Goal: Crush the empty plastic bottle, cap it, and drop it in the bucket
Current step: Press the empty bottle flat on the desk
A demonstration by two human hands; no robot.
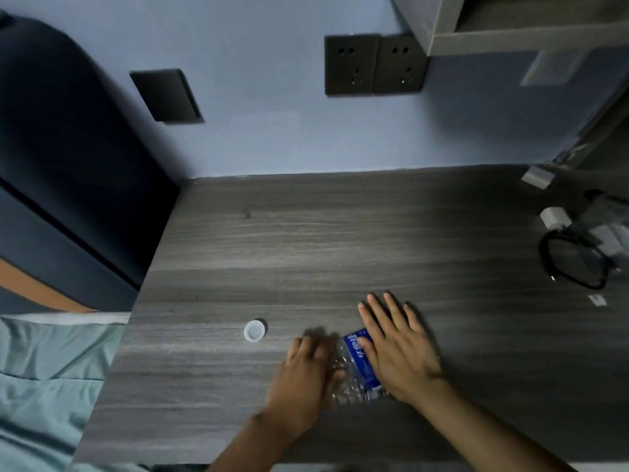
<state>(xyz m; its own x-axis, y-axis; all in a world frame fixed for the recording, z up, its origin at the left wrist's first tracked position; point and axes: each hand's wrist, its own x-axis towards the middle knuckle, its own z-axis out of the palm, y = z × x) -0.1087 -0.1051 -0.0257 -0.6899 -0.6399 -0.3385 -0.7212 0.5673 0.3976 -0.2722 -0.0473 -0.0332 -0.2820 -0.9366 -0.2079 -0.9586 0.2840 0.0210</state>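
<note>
A clear plastic bottle (354,366) with a blue label lies flattened on the grey wooden desk (306,240), near the front edge. My right hand (396,345) lies flat on top of it, palm down, fingers spread, covering the label end. My left hand (308,373) rests on the crumpled clear end, fingers curled over it and slightly blurred. The white bottle cap (254,330) sits open side up on the desk, to the left of both hands. No bucket is in view.
A white charger plug (554,218) and a coiled black cable (575,264) lie at the desk's right side. Dark wall sockets (374,64) sit on the blue wall behind. A pale green bed sheet (47,376) lies left of the desk.
</note>
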